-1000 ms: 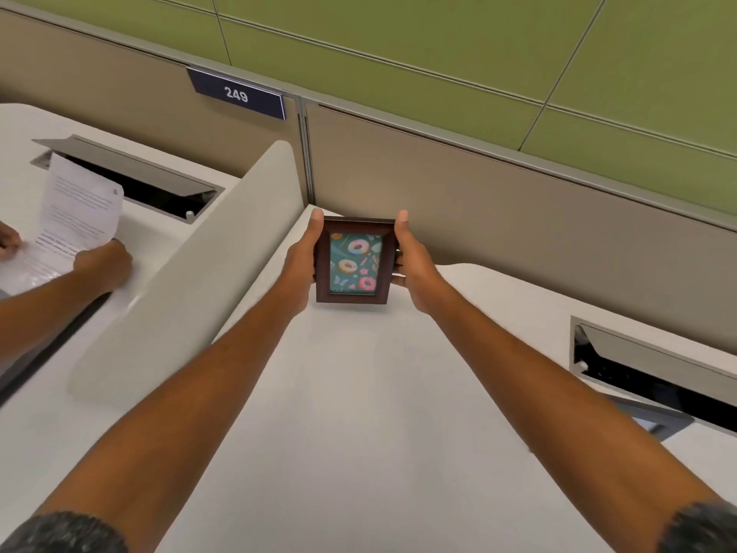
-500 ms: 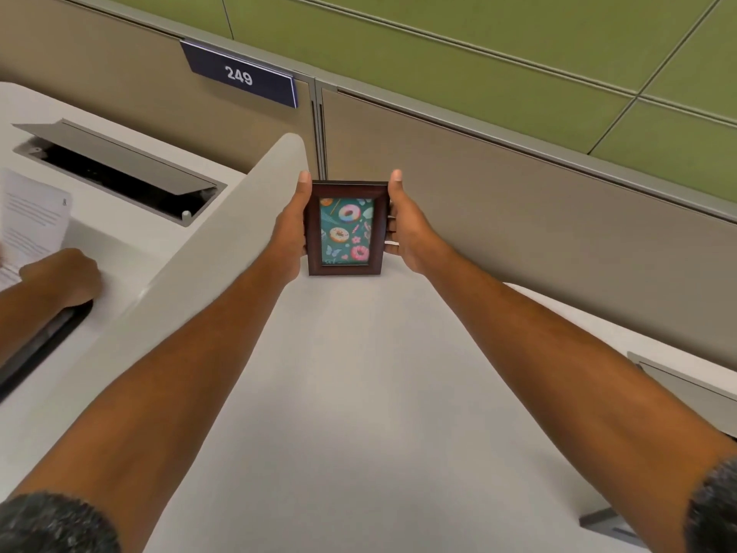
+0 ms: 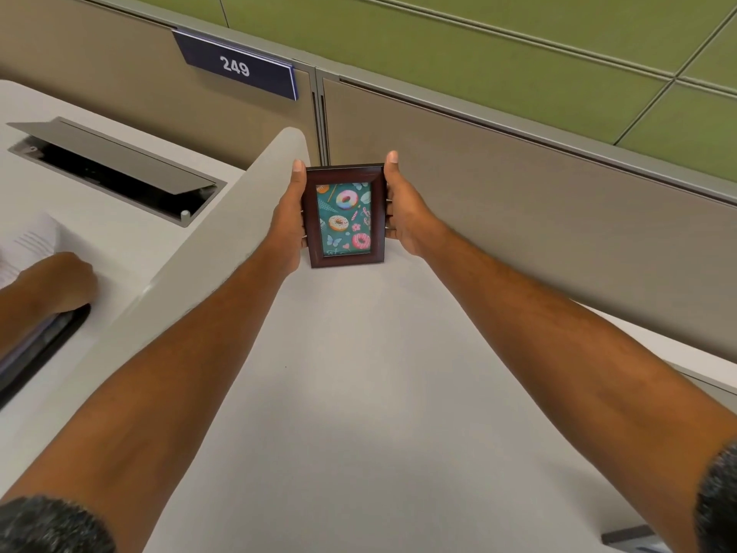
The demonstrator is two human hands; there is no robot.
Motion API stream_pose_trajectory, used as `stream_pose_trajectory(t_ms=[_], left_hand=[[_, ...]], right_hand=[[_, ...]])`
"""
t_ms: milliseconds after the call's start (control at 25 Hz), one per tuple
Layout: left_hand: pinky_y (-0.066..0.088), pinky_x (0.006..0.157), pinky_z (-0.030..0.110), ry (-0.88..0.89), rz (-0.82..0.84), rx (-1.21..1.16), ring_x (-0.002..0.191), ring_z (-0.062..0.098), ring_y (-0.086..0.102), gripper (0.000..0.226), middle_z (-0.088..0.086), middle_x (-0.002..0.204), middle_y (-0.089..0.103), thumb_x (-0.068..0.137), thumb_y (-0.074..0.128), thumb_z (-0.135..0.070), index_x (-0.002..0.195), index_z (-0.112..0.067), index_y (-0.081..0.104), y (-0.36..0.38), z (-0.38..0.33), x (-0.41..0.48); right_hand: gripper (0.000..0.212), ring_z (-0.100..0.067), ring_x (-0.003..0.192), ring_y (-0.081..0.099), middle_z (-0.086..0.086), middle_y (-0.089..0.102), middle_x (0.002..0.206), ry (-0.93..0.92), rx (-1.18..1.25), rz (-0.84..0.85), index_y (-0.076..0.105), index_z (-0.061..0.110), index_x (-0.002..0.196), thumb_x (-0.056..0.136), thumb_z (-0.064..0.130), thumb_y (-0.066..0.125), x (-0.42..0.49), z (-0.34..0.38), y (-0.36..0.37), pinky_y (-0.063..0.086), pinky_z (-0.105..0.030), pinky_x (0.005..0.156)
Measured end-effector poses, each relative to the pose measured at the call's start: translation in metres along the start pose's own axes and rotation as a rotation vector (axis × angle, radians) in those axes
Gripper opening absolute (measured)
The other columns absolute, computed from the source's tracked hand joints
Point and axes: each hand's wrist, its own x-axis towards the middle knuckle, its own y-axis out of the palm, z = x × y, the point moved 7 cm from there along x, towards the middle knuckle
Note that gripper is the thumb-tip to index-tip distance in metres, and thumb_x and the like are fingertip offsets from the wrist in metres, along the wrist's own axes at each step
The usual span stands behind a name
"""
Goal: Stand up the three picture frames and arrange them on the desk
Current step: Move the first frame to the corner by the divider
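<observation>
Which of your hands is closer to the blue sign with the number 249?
Left. The left hand grips the picture frame on the side toward the 249 sign; the right hand grips the far side.

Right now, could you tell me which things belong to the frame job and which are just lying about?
Job:
picture frame
left hand
right hand
desk

Lying about:
number plate 249
paper sheet
open cable hatch
divider panel
</observation>
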Motion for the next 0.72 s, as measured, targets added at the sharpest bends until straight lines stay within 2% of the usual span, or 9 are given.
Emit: stream_pose_trajectory(t_ms=[120,240,320,360,400,480,560,600,720], left_hand=[[0.056,0.072,0.03,0.001,-0.007,0.021,0.084,0.008,0.083,0.061,-0.024,0.087,0.083,0.093,0.037,-0.088,0.104,-0.041,0.075,-0.001,0.003,-0.004],[0.054,0.081,0.033,-0.019,-0.016,0.031,0.095,0.009,0.074,0.054,-0.025,0.096,0.077,0.096,0.037,-0.084,0.104,-0.043,0.071,-0.002,0.006,-0.013],[0.051,0.078,0.028,-0.018,-0.021,0.045,0.093,0.005,0.071,0.05,-0.027,0.099,0.073,0.098,0.037,-0.082,0.103,-0.045,0.069,-0.002,0.009,-0.021],[0.048,0.074,0.025,-0.013,-0.021,0.051,0.09,0.002,0.07,0.048,-0.029,0.098,0.071,0.099,0.036,-0.081,0.102,-0.046,0.068,-0.002,0.011,-0.026],[0.045,0.074,0.023,-0.01,-0.027,0.046,0.087,-0.001,0.068,0.047,-0.03,0.099,0.07,0.1,0.035,-0.08,0.101,-0.046,0.067,-0.002,0.013,-0.031],[0.042,0.086,0.022,-0.009,-0.061,-0.008,0.083,-0.005,0.064,0.045,-0.026,0.109,0.066,0.101,0.035,-0.079,0.102,-0.045,0.065,-0.002,0.022,-0.042],[0.037,0.099,0.034,-0.013,-0.11,-0.065,0.087,-0.005,0.057,0.049,-0.021,0.117,0.062,0.101,0.036,-0.079,0.117,-0.042,0.063,-0.004,0.033,-0.058],[0.035,0.101,0.037,-0.014,-0.134,-0.073,0.087,-0.007,0.055,0.05,-0.024,0.113,0.063,0.1,0.036,-0.079,0.122,-0.042,0.061,-0.005,0.039,-0.066],[0.039,0.107,0.039,-0.006,-0.159,-0.089,0.088,-0.016,0.056,0.04,-0.038,0.095,0.063,0.1,0.043,-0.078,0.106,-0.044,0.064,-0.003,0.052,-0.096]], right_hand=[[0.066,-0.012,0.093,0.073,0.014,0.079,0.084,-0.015,-0.005,0.001,0.069,0.033,0.101,0.097,0.084,0.029,-0.003,-0.001,-0.001,0.052,-0.044,0.1],[0.078,-0.022,0.122,0.067,0.003,0.075,0.12,-0.016,0.0,0.031,0.068,0.025,0.127,0.098,0.084,0.027,-0.014,-0.002,0.001,0.041,-0.052,0.118],[0.089,-0.03,0.142,0.055,-0.007,0.065,0.148,-0.013,-0.009,0.028,0.058,0.019,0.148,0.098,0.083,0.025,-0.023,-0.002,-0.002,0.031,-0.056,0.124],[0.09,-0.031,0.146,0.053,-0.01,0.061,0.154,-0.014,-0.014,0.019,0.055,0.018,0.153,0.099,0.083,0.024,-0.027,-0.002,-0.004,0.029,-0.057,0.126],[0.09,-0.032,0.148,0.051,-0.011,0.059,0.156,-0.014,-0.018,0.009,0.051,0.017,0.156,0.099,0.082,0.024,-0.031,-0.002,-0.008,0.028,-0.058,0.127],[0.093,-0.031,0.151,0.047,-0.013,0.055,0.16,-0.012,-0.027,-0.005,0.042,0.015,0.162,0.099,0.082,0.025,-0.042,-0.004,-0.015,0.026,-0.059,0.129],[0.098,-0.032,0.154,0.042,-0.013,0.049,0.165,0.001,-0.036,-0.027,0.036,0.015,0.165,0.097,0.085,0.026,-0.055,-0.01,-0.025,0.027,-0.057,0.128],[0.099,-0.033,0.155,0.041,-0.013,0.048,0.166,0.018,-0.04,-0.043,0.035,0.017,0.166,0.096,0.086,0.026,-0.063,-0.016,-0.031,0.028,-0.055,0.127],[0.1,-0.032,0.152,0.044,-0.01,0.052,0.162,0.06,-0.027,-0.083,0.043,0.018,0.162,0.094,0.089,0.028,-0.092,-0.037,-0.05,0.033,-0.054,0.125]])
